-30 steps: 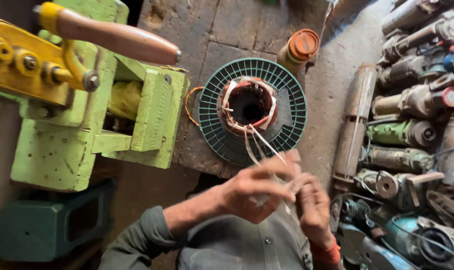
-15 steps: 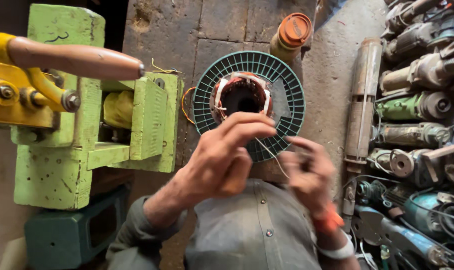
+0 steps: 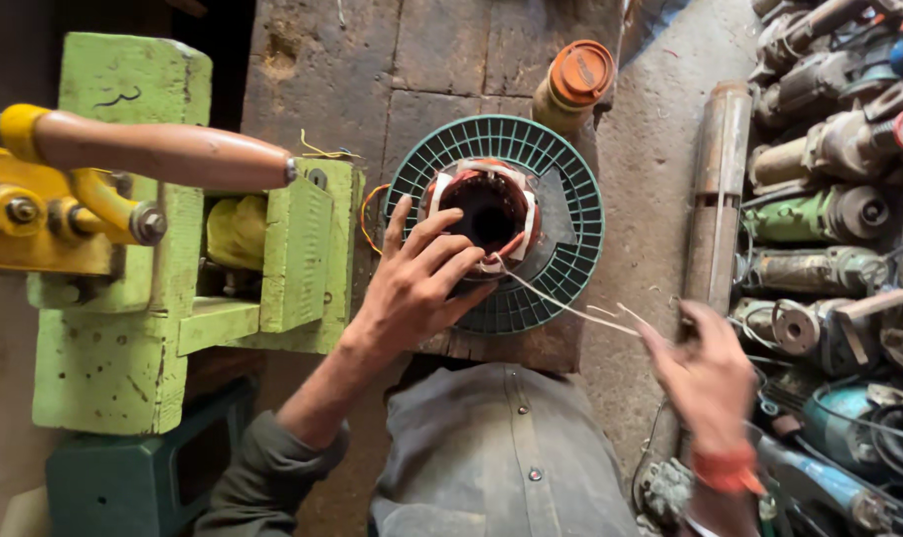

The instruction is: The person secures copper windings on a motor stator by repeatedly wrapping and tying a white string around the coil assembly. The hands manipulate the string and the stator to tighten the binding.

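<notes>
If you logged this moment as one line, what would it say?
left hand: rests on copper-wound motor stator in round green finned housing | right hand: pinches thin white strand drawn from stator | green wooden winding jig: beside it

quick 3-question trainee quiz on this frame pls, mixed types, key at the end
1. True or false: the left hand rests on the motor stator that sits in the green ribbed housing.
2. What does the right hand pull away from the stator? A) a thin pale strand B) a hammer C) a screwdriver
3. Fill in: the wooden handle belongs to the green and ____ machine at the left.

Key:
1. True
2. A, the thin pale strand; the hand is blurred, so the grip itself is unclear.
3. yellow
</notes>
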